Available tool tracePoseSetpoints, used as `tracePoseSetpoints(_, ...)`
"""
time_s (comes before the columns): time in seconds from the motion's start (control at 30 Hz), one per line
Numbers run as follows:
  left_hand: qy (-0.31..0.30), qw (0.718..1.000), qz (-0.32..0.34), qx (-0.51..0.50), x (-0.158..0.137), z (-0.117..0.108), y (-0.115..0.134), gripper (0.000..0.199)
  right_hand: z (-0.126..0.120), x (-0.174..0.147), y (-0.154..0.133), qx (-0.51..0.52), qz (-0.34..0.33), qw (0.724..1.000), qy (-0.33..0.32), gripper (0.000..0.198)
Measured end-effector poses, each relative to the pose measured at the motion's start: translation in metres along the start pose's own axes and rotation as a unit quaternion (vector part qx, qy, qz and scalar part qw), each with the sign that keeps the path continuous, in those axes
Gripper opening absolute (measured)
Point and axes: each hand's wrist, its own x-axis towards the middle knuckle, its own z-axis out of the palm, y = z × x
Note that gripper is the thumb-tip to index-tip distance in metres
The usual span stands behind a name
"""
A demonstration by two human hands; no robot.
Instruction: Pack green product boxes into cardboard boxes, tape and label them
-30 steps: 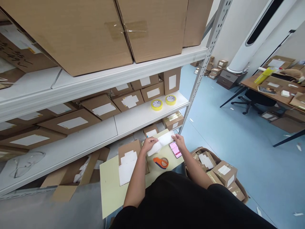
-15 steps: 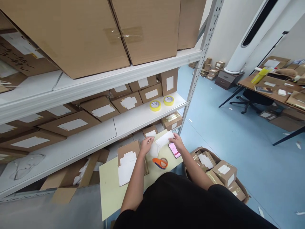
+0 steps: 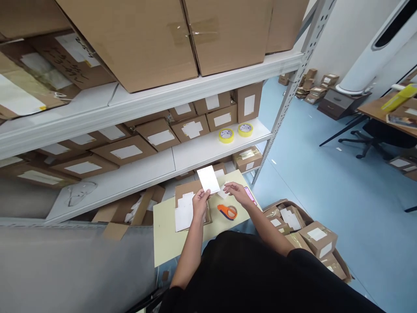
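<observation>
My left hand (image 3: 201, 203) pinches the lower edge of a white paper label (image 3: 208, 179) and holds it up above the small yellow-green table. To its right, my right hand (image 3: 238, 192) has its bent fingertips at a small whitish sheet (image 3: 223, 191), seemingly pinched at its edge. Below the hands lies an orange tape cutter (image 3: 227, 212) with a blue edge. A flat cardboard box (image 3: 185, 189) with white paper sheets (image 3: 184, 214) on it rests under and beside my left hand. Partly behind my right wrist is a phone (image 3: 250, 196) with a pink screen.
A metal shelf (image 3: 208, 150) stands ahead, loaded with labelled cartons (image 3: 158, 134) and two yellow tape rolls (image 3: 226, 135). At right on the floor, a large open carton (image 3: 345, 265) holds several small boxes. An open box (image 3: 130, 213) sits low at left.
The white label has passed from my right hand to my left and is now raised upright. My right hand is at the smaller sheet. The view has turned left.
</observation>
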Motion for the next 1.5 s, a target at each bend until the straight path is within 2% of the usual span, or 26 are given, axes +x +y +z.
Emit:
tracePoseSetpoints(0.07, 0.016, 1.000, 0.004, -0.019, -0.006, 0.000, 0.001, 0.048, 0.012, -0.008, 0.004, 0.003, 0.004, 1.000, -0.016, 0.028)
tracePoseSetpoints(0.23, 0.027, 0.999, 0.000, -0.037, -0.020, 0.002, 0.002, 0.048, 0.032, -0.023, 0.005, 0.006, -0.028, 1.000, 0.013, 0.019)
tracePoseSetpoints(0.6, 0.010, 0.999, -0.012, -0.039, -0.032, 0.007, -0.007, 0.050, 0.027, -0.038, 0.005, 0.013, -0.055, 0.998, 0.015, 0.018)
tracePoseSetpoints(0.7, 0.020, 1.000, 0.002, 0.007, -0.032, 0.008, -0.010, 0.056, 0.026, -0.041, 0.005, 0.019, -0.056, 0.998, 0.007, 0.020)
tracePoseSetpoints(0.77, 0.060, 0.994, 0.037, 0.084, -0.034, 0.008, -0.008, 0.066, 0.026, -0.043, 0.005, 0.024, -0.057, 0.998, 0.002, 0.021)
tracePoseSetpoints(0.83, 0.075, 0.979, 0.084, 0.170, -0.037, 0.009, -0.004, 0.062, 0.026, -0.045, 0.003, 0.023, -0.056, 0.998, -0.002, 0.023)
tracePoseSetpoints(0.87, 0.055, 0.972, 0.103, 0.202, -0.040, 0.010, -0.002, 0.052, 0.026, -0.046, 0.002, 0.019, -0.056, 0.998, -0.005, 0.024)
tracePoseSetpoints(0.93, -0.022, 0.966, 0.120, 0.229, -0.046, 0.013, 0.004, 0.036, 0.027, -0.047, -0.001, 0.006, -0.056, 0.998, -0.013, 0.025)
tracePoseSetpoints(1.0, -0.085, 0.965, 0.114, 0.222, -0.051, 0.017, 0.008, 0.031, 0.029, -0.049, -0.004, -0.002, -0.057, 0.998, -0.022, 0.026)
tracePoseSetpoints(1.03, -0.095, 0.966, 0.107, 0.214, -0.053, 0.018, 0.009, 0.032, 0.029, -0.050, -0.005, -0.005, -0.060, 0.998, -0.026, 0.027)
tracePoseSetpoints(1.27, -0.005, 0.995, 0.028, 0.092, -0.048, 0.015, -0.001, 0.036, 0.031, -0.054, -0.004, -0.015, -0.062, 0.997, -0.047, 0.029)
tracePoseSetpoints(1.37, -0.026, 0.998, 0.025, 0.057, -0.049, 0.013, -0.002, 0.042, 0.031, -0.053, 0.001, -0.019, -0.055, 0.998, -0.039, 0.027)
tracePoseSetpoints(1.5, -0.078, 0.994, 0.029, 0.074, -0.054, 0.010, 0.000, 0.040, 0.033, -0.051, 0.009, -0.006, -0.048, 0.998, -0.030, 0.021)
